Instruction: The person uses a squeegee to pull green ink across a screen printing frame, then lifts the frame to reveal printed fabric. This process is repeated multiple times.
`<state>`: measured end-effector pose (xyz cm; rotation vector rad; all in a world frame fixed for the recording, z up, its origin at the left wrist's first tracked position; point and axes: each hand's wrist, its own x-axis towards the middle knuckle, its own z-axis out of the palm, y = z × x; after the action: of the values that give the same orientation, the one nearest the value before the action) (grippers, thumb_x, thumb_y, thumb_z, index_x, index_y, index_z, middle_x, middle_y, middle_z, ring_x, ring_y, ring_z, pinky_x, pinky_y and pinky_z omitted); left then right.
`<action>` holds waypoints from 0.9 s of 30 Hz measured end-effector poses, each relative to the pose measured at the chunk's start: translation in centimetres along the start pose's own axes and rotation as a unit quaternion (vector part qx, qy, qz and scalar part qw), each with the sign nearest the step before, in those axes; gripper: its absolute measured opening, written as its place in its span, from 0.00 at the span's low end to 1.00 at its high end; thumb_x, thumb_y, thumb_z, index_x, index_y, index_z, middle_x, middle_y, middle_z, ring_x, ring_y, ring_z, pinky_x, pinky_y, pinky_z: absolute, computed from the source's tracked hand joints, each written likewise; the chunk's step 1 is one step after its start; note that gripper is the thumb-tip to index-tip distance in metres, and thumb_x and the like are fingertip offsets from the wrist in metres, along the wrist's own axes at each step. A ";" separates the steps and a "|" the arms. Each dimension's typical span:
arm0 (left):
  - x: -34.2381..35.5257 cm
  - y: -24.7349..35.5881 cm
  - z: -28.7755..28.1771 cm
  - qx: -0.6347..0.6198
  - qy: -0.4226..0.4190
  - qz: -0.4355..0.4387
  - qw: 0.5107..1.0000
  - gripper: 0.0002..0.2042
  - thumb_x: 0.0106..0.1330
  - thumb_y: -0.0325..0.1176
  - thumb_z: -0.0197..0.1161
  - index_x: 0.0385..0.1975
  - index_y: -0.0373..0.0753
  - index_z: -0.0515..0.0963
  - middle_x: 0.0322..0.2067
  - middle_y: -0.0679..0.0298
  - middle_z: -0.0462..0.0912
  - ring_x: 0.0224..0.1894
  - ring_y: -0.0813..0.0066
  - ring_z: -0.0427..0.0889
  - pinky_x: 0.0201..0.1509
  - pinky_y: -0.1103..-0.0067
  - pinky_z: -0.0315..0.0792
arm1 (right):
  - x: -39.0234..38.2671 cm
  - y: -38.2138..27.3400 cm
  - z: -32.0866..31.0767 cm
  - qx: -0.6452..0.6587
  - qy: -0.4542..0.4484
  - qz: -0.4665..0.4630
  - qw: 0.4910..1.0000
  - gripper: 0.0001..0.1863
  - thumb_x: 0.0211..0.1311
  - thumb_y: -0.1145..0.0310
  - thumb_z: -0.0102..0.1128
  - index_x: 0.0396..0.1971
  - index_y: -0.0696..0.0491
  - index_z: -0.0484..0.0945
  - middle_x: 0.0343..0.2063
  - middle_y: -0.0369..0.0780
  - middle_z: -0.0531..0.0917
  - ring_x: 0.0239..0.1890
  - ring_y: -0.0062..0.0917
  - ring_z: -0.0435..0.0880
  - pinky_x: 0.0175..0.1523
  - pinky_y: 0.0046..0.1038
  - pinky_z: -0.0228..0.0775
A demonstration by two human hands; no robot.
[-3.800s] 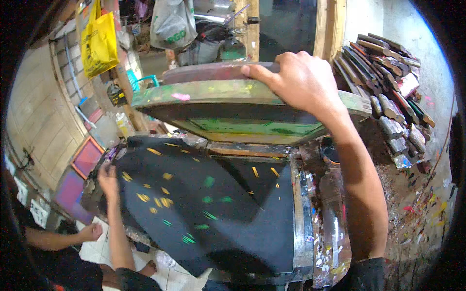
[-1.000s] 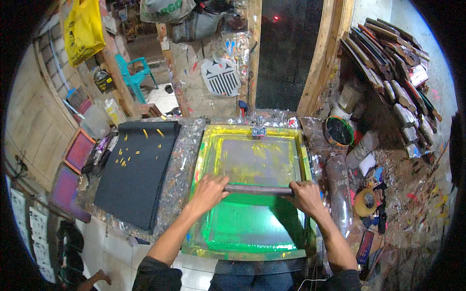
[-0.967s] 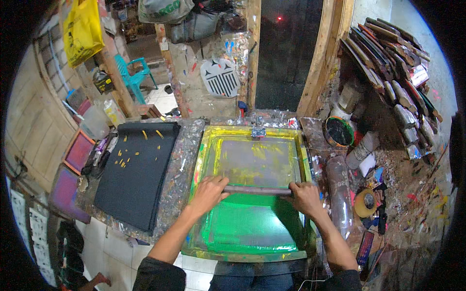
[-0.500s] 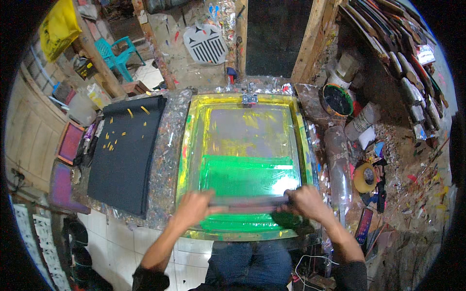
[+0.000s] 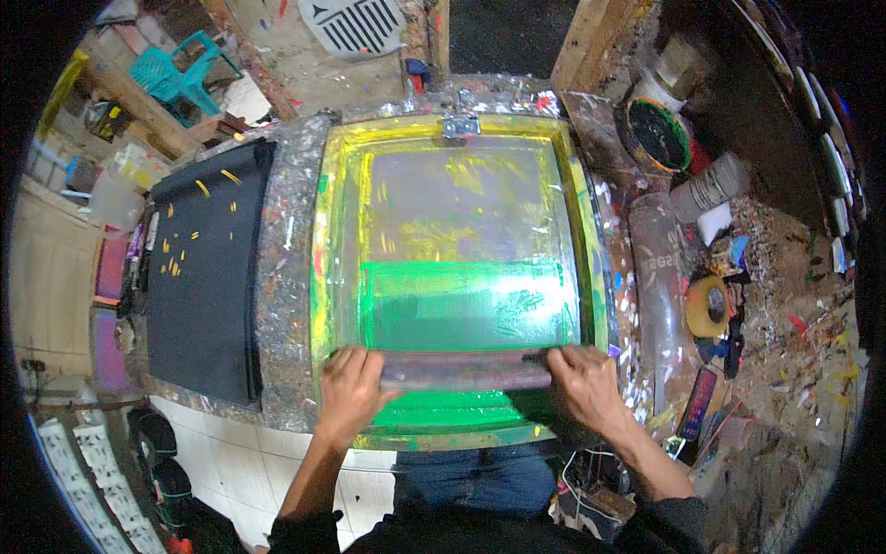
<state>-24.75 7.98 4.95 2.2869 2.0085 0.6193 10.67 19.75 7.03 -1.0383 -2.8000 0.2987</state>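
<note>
A long squeegee (image 5: 466, 369) lies crosswise over a screen-printing frame (image 5: 323, 249), and both my hands hold it. My left hand (image 5: 353, 392) is closed round its left end, my right hand (image 5: 586, 388) round its right end. Green ink (image 5: 434, 413) covers the near half of the mesh. Beyond the squeegee the green looks thin, with a dark textured patch (image 5: 520, 314) showing at its right. The far mesh (image 5: 443, 208) is greyish with yellow smears. A metal clamp (image 5: 461, 126) sits on the frame's far edge. The squeegee's blade edge is blurred.
Left of the frame lies a stack of black sheets (image 5: 203, 305) with small yellow marks. To the right are a clear bottle (image 5: 657, 277), a tape roll (image 5: 706, 307), and an ink bucket (image 5: 657, 136). A turquoise chair (image 5: 185, 74) stands at the far left.
My view has shifted, so the frame sits higher and more to the left. Beyond the squeegee, the solid, glossy green has become thinner, with a textured patch. Both hands keep hold of the squeegee.
</note>
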 end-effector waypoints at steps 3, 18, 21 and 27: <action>-2.9 2.3 -1.1 -0.020 0.009 0.005 1.000 0.29 0.35 0.41 0.85 0.34 0.37 0.76 0.31 0.55 0.78 0.37 0.53 0.82 0.42 0.63 0.77 | -2.8 -2.8 -0.5 0.018 0.006 -0.006 1.000 0.13 0.48 0.73 0.66 0.34 0.55 0.74 0.29 0.45 0.81 0.33 0.41 0.85 0.36 0.42 0.74; -15.2 0.6 -0.4 -0.042 0.103 -0.254 0.961 0.70 0.29 0.64 0.85 0.75 0.35 0.56 0.72 0.47 0.62 0.77 0.44 0.57 0.82 0.43 0.36 | -6.2 -11.7 -0.2 -0.073 0.136 0.072 0.985 0.29 0.62 0.42 0.68 0.43 0.57 0.81 0.38 0.44 0.78 0.46 0.36 0.77 0.62 0.53 0.58; -13.8 1.4 -2.7 -0.144 0.202 -0.235 0.940 0.70 0.28 0.65 0.85 0.74 0.35 0.56 0.70 0.47 0.66 0.75 0.47 0.62 0.82 0.48 0.41 | -5.2 -12.5 -2.0 -0.109 0.278 0.043 0.953 0.35 0.60 0.32 0.63 0.37 0.55 0.82 0.31 0.42 0.76 0.39 0.36 0.75 0.59 0.50 0.57; -5.0 1.9 -9.5 -0.218 0.507 -0.196 0.810 0.52 0.59 0.61 0.75 0.72 0.33 0.55 0.67 0.51 0.64 0.70 0.55 0.67 0.77 0.57 0.55 | 2.4 -11.1 -15.5 -0.163 0.347 -0.027 0.923 0.36 0.56 0.28 0.66 0.28 0.52 0.76 0.24 0.39 0.72 0.29 0.37 0.73 0.46 0.43 0.61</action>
<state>-26.40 0.67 12.83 1.2372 2.1511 2.2812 4.93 15.22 24.84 -0.8849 -2.2458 -0.4750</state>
